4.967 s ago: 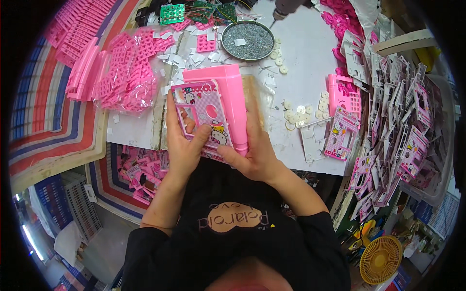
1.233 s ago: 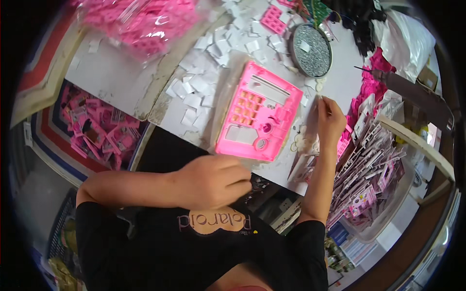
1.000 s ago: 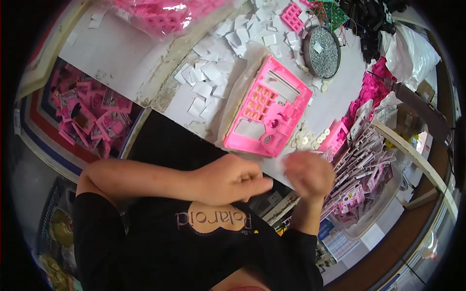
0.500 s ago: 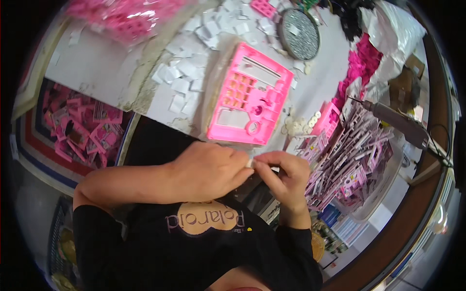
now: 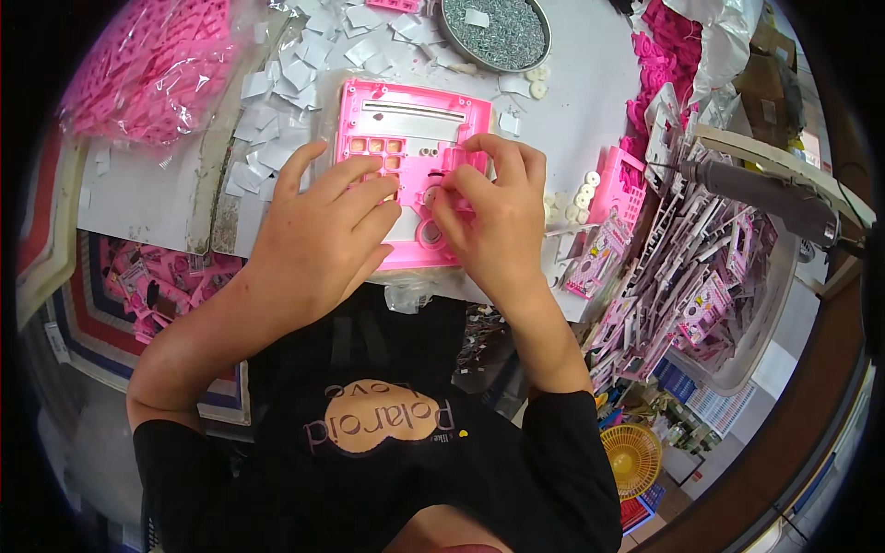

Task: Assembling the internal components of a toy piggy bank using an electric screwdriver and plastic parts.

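In front of me a pink plastic housing (image 5: pixel 418 256) lies on a clear plastic wrapping, its inside facing up with a grid of square openings and a ring. Over its left side rests my left hand (image 5: pixel 323 230), fingers spread and touching the grid area. My right hand (image 5: pixel 502 207) bends over the right half, thumb and index finger pinched together just above the ring. What sits between those fingertips is too small and covered to make out. A few small white wheel-like discs (image 5: pixel 584 198) lie to the right of the housing.
White paper slips (image 5: pixel 300 69) are scattered at the back left, beside a bag of pink parts (image 5: pixel 157 74). A round dish of screws (image 5: pixel 498 37) stands behind. At right, a grey electric screwdriver (image 5: pixel 765 192) juts over a bin of printed panels (image 5: pixel 710 313).
Both hands have moved up from near my chest, where they held a small whitish piece, onto the pink housing. The left fingers have spread. The whole view has shifted.
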Demonstrator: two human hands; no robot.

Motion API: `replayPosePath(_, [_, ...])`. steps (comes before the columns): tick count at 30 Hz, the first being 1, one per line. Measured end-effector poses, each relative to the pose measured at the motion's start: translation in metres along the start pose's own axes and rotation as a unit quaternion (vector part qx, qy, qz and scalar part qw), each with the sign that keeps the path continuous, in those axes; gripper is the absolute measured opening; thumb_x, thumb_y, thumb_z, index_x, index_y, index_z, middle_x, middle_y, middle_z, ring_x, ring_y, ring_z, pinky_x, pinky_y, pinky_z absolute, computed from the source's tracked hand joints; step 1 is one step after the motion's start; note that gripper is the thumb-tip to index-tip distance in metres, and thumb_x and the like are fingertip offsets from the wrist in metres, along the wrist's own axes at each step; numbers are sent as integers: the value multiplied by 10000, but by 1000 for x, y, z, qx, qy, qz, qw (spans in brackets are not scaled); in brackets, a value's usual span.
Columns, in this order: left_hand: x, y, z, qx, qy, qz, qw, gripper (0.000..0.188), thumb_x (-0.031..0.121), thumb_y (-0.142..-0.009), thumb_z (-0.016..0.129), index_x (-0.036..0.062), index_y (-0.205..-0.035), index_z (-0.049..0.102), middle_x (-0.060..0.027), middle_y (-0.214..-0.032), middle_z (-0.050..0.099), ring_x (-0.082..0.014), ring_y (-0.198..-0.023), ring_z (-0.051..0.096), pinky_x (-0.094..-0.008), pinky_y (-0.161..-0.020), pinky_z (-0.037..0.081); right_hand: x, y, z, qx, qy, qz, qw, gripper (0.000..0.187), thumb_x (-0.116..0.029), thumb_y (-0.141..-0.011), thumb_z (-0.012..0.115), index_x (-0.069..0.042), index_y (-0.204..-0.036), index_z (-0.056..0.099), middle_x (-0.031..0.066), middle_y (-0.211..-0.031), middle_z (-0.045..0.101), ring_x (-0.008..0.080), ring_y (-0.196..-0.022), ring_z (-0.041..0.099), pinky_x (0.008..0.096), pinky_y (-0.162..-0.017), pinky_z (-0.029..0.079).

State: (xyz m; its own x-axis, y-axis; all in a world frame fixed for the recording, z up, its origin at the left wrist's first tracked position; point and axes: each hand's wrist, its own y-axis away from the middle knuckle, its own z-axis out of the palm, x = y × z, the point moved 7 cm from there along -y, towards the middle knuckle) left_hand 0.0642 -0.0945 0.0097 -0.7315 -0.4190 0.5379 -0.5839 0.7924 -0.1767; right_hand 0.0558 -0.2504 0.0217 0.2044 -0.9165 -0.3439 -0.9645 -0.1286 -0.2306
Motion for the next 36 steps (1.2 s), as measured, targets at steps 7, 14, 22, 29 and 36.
replayPosePath(7, [3, -6, -11, 8, 12, 4, 1000, 350, 169, -782, 748, 63, -1102, 653, -97, -1234, 612, -303, -1257, 532, -561, -1108, 309, 2, -1, 7, -2, -1, 44, 999, 201, -79, -697, 752, 5, -856, 662, 146, -1133, 608, 408, -1083, 485, 504, -897, 438])
replayPosePath(14, [-36, -105, -41, 117, 16, -54, 992, 179, 154, -832, 727, 59, -973, 671, -117, -917, 665, -302, -910, 640, -485, -894, 442, 10, 4, 10, 0, -17, 76, 997, 233, -77, -709, 734, 3, -891, 613, 151, -1137, 574, 407, -1089, 458, 525, -909, 402])
replayPosePath(22, [-92, -237, 33, -33, -169, 6, 985, 167, 172, -796, 616, 100, -752, 760, -144, -828, 735, -332, -855, 710, -483, -755, 510, 48, -10, -58, 96, -114, -3, 989, 359, -105, -720, 790, -36, -1032, 627, 152, -1110, 604, 310, -1034, 546, 417, -876, 446])
replayPosePath(29, [-73, -253, 34, 13, -227, 43, 973, 218, 218, -843, 589, 86, -760, 742, -138, -785, 723, -326, -776, 701, -467, -715, 484, 124, -113, -153, 208, -585, -90, 779, 592, -250, -919, 688, -18, -1396, 426, 211, -1212, 604, 304, -1101, 616, 450, -1002, 490])
replayPosePath(36, [-85, -238, 10, 20, -244, -8, 970, 238, 235, -865, 581, 80, -757, 725, -155, -773, 714, -343, -728, 695, -480, -708, 494, 86, -115, -139, 76, -577, -71, 810, 436, -163, -931, 656, 39, -1288, 508, 142, -971, 643, 218, -864, 646, 363, -785, 519])
